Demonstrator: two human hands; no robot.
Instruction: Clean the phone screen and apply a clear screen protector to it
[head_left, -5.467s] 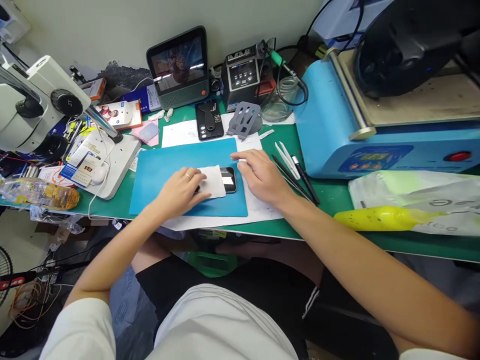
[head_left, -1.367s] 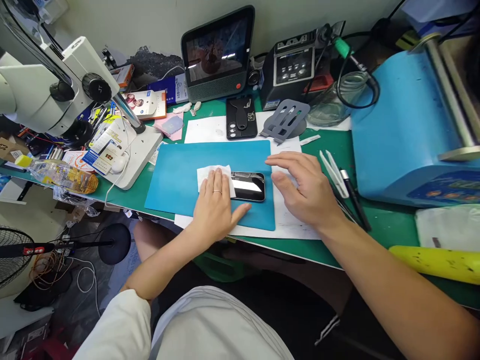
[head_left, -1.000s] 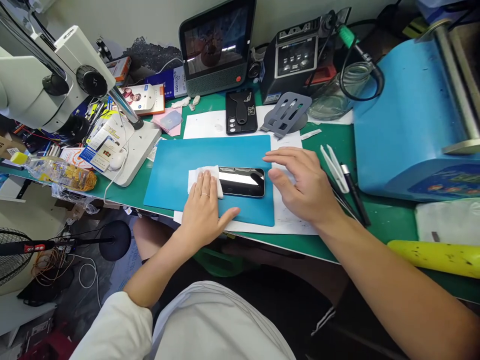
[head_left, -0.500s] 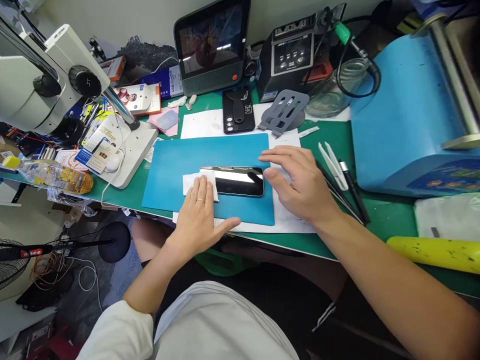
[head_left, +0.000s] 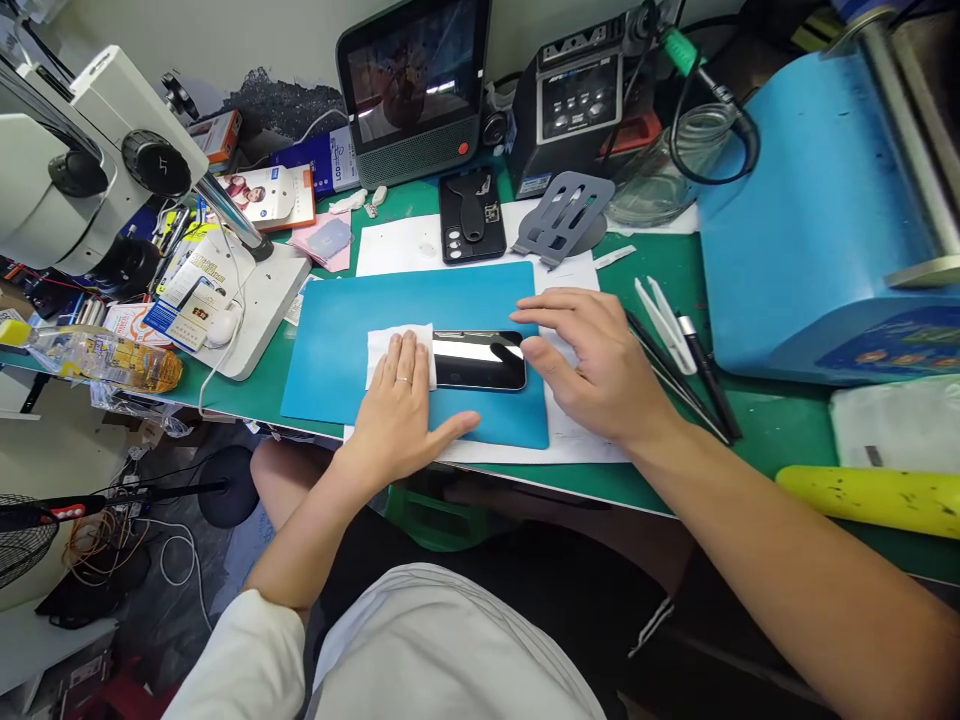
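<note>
A smartphone (head_left: 480,362) with a glossy black screen lies face up on a blue mat (head_left: 330,340). Over its left end is a white wipe (head_left: 379,345), pressed down by the flat fingers of my left hand (head_left: 394,405). That hand wears a ring, and its thumb stretches out to the right. My right hand (head_left: 589,365) hovers by the phone's right end with fingers apart and nothing between them. White tweezers (head_left: 667,325) and a black pen (head_left: 709,380) lie right of my right hand.
A microscope (head_left: 150,160) stands at the left beside a bottle (head_left: 97,355). Behind the mat are a black phone case (head_left: 472,215), a grey metal stand (head_left: 566,218), a smart display (head_left: 416,90) and a soldering station (head_left: 574,110). A blue machine (head_left: 817,230) fills the right.
My left hand and the wipe have slid slightly on the phone, and the wipe now covers more of its left end. My right hand stays almost in place. The view has shifted slightly.
</note>
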